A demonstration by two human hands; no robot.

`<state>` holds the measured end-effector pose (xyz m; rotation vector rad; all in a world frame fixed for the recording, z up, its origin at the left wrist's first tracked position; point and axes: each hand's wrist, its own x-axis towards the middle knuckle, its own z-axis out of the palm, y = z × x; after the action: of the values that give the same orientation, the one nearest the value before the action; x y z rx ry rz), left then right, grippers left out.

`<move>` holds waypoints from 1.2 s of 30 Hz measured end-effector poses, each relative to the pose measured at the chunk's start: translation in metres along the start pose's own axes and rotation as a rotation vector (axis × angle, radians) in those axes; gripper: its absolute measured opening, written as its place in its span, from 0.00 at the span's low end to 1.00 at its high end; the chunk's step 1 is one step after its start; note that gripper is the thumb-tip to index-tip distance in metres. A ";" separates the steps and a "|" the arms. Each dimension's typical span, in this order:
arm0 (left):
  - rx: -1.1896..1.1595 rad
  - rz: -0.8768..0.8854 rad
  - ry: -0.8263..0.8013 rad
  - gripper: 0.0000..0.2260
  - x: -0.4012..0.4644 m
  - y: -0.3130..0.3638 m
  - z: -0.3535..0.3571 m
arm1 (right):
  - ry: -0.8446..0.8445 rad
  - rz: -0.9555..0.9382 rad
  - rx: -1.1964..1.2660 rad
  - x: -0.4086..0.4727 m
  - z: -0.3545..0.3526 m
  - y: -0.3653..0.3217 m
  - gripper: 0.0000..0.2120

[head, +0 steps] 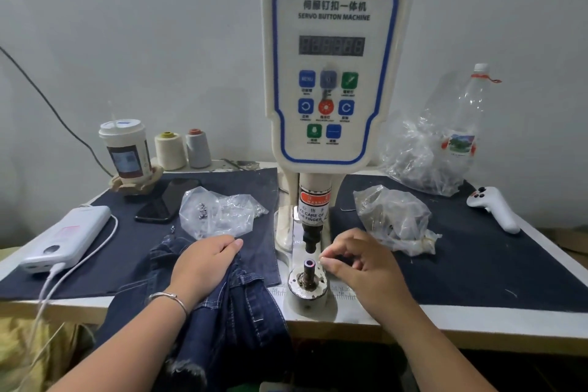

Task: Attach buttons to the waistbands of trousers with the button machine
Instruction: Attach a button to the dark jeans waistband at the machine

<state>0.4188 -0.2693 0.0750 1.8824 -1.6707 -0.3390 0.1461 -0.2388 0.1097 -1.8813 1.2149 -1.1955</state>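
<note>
2 bare hands work at the base of the button machine (331, 73). The left hand (203, 264) lies palm-down on the dark denim trousers (222, 312), fingers curled over a bunched fold of cloth and gripping it; the trousers drape from the table (477, 318) edge just left of the machine's lower die (309, 267). The right hand (356, 261) hovers just right of that die, its thumb and forefinger pressed together at the tips and the other fingers loosely bent; it may be pinching a small button part, but nothing can be made out between the fingertips. 2 clear plastic bags sit on the dark cloth: a left bag (219, 210) with small metal pieces and a right bag (394, 219) behind the right hand.
</note>
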 end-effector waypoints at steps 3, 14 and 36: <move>-0.002 0.007 0.001 0.20 0.000 0.000 0.000 | -0.022 0.007 0.040 0.005 0.007 -0.007 0.05; 0.003 0.014 0.008 0.20 0.001 -0.001 0.000 | -0.033 0.057 -0.006 0.008 0.009 -0.010 0.04; -0.193 0.165 -0.762 0.17 -0.046 0.058 -0.098 | -0.123 0.095 0.120 -0.055 -0.023 -0.078 0.06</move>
<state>0.4174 -0.2015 0.1780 1.5404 -2.1461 -1.2152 0.1453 -0.1575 0.1640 -1.7619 1.1283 -1.0622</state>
